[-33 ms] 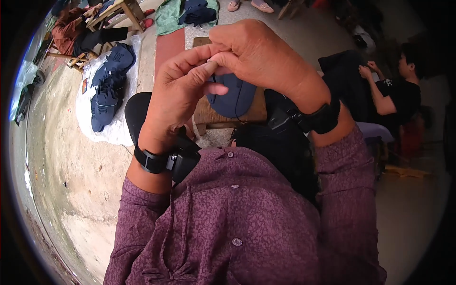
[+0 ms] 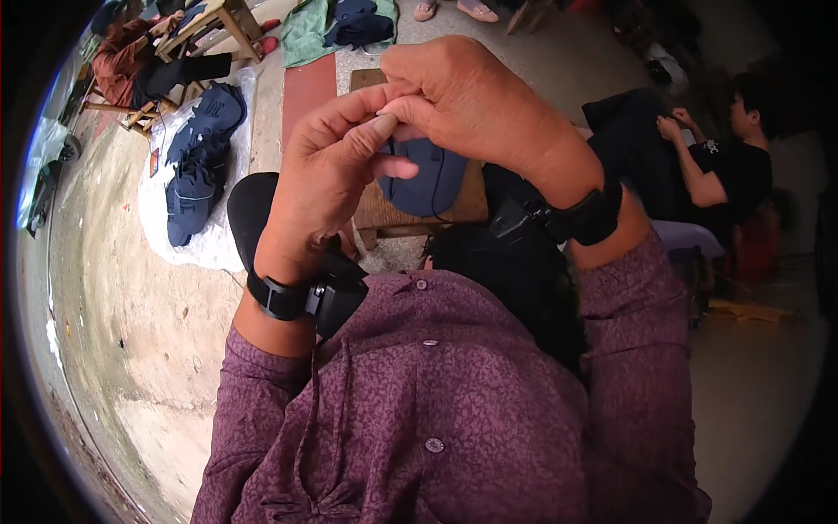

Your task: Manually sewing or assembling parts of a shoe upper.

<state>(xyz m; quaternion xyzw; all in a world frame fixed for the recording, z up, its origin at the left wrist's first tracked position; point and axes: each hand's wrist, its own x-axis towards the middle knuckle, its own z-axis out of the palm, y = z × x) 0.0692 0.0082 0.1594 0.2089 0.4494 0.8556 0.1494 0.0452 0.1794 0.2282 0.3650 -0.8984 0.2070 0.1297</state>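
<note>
Above a small wooden stool, my left hand (image 2: 336,148) and my right hand (image 2: 476,100) meet, fingertips pressed together in a pinch. Whatever lies between the fingers is too small or too hidden to name. Below them a navy-blue cloth piece, rounded like a cap (image 2: 428,188), rests on the wooden stool (image 2: 470,194). My hands cover its far part. A thin dark cord or thread runs along its right side.
To the left, several navy cloth pieces (image 2: 194,196) lie on a white plastic sheet (image 2: 229,240). More dark cloth (image 2: 362,28) sits on a green sheet (image 2: 305,37) ahead. One person (image 2: 720,170) sits at right, another (image 2: 127,65) at far left by a wooden table (image 2: 214,16).
</note>
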